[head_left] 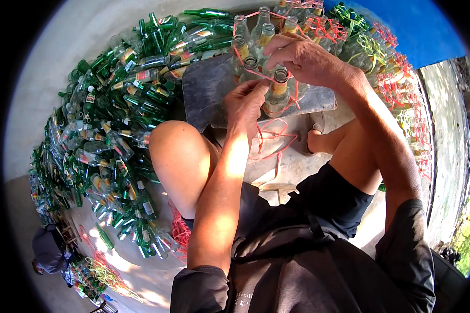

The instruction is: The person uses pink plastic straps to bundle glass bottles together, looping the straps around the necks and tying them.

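Note:
My left hand [245,104] pinches red plastic twine [278,134] beside the neck of a clear glass bottle [277,99] with a yellow neck label, at the near edge of a group of similar upright bottles [262,21] on a dark slab [203,94]. The twine is strung around these bottles and trails down below the slab in loops. My right hand [292,57] is bent over the bottle tops, fingers curled among the necks; what they hold is hidden.
Many green and clear bottles [115,141] lie piled along the left wall. Twine-tied bottles [386,88] stand at the back right, near a blue panel [391,31]. A person in dark clothing [49,248] is at the lower left. Red twine [177,224] lies by my left leg.

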### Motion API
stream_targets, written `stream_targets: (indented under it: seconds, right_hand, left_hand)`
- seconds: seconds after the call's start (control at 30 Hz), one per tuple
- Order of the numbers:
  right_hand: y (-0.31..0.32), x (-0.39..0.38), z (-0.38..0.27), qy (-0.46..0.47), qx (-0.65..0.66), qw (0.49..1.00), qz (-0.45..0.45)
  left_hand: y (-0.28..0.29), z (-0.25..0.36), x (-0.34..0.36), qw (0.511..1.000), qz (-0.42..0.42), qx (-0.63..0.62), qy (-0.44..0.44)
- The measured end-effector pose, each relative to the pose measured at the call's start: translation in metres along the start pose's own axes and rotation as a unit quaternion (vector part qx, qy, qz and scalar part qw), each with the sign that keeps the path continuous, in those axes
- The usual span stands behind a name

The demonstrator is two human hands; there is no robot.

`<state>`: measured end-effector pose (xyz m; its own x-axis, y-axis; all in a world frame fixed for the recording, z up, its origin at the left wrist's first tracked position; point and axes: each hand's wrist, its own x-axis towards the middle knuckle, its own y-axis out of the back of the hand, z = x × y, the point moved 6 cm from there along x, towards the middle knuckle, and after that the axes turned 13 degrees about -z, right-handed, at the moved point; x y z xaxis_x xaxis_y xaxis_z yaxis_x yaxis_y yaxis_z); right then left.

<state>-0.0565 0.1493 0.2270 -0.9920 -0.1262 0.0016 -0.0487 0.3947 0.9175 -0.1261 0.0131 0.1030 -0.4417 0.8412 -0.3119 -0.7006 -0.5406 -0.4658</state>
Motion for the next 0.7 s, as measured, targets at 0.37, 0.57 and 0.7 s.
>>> stream_targets:
  seconds: [0.37, 0.57, 0.7]
  right_hand:
    - [-0.012, 0.021, 0.011, -0.011, 0.003, 0.987, -0.162]
    - [-0.014, 0.026, 0.009, -0.094, 0.003, 0.971, -0.221]
    - [-0.003, 0.028, -0.009, -0.075, -0.106, 0.962, -0.240]
  left_hand:
    - [0.004, -0.007, 0.010, 0.997, 0.067, 0.028, -0.024]
    - [0.008, -0.010, 0.011, 0.996, 0.080, 0.037, -0.030]
    - [0.006, -0.010, 0.010, 0.996, 0.083, 0.040, -0.015]
